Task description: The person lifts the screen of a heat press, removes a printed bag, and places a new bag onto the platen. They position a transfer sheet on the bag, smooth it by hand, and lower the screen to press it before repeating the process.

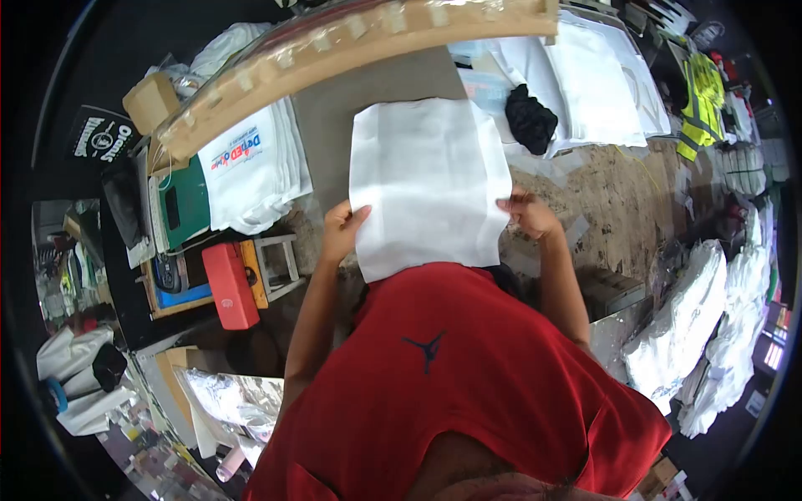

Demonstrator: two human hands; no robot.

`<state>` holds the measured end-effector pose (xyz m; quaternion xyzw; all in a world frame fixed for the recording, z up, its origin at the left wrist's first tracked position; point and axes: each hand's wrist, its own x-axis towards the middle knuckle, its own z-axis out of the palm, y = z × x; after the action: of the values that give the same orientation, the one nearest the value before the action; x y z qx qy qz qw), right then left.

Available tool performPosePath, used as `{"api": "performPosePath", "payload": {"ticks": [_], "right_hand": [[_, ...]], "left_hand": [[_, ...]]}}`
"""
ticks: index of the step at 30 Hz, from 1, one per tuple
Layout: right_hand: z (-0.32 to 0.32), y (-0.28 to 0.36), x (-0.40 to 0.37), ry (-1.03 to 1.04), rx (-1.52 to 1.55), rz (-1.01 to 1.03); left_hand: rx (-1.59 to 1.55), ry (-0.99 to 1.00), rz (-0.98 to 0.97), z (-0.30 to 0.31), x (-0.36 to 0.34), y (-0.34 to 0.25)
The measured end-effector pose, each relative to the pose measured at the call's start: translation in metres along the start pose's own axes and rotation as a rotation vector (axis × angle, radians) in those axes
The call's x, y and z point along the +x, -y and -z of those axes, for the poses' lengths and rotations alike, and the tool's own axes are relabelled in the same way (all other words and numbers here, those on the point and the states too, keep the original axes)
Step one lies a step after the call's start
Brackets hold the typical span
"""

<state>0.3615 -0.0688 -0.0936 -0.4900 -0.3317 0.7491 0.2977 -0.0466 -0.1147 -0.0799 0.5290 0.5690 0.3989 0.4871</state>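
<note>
A white rectangular piece of fabric [430,184] lies in front of my red shirt, its far part over a grey board [326,96]. At its left edge, my left hand [344,227] pinches the cloth between thumb and fingers. My right hand [530,212] grips the opposite edge with the fingers curled. The fabric is spread fairly flat between the two hands, with light creases, and its near edge reaches my shirt.
A taped wooden frame [359,46] spans the far side. Printed white bags [255,167] and a red box [230,286] are at left. A black cloth [530,119] and white fabric stacks [593,83] lie at far right, white bundles [681,326] nearer.
</note>
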Motion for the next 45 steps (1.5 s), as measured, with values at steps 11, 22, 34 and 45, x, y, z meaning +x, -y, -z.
{"api": "performPosePath", "payload": {"ticks": [11, 22, 34, 45], "right_hand": [[-0.085, 0.061, 0.174, -0.619, -0.926, 0.57], [-0.078, 0.062, 0.182, -0.687, -1.0, 0.525], [-0.072, 0.07, 0.183, -0.608, -0.874, 0.535], [-0.057, 0.085, 0.185, -0.503, -0.814, 0.474]], "left_hand": [[0.322, -0.568, 0.105, 0.067, 0.095, 0.042], [0.447, -0.577, 0.137, 0.071, 0.11, 0.054], [0.446, -0.702, 0.111, 0.059, 0.109, 0.046], [0.445, -0.724, 0.191, 0.05, 0.114, 0.048]]}}
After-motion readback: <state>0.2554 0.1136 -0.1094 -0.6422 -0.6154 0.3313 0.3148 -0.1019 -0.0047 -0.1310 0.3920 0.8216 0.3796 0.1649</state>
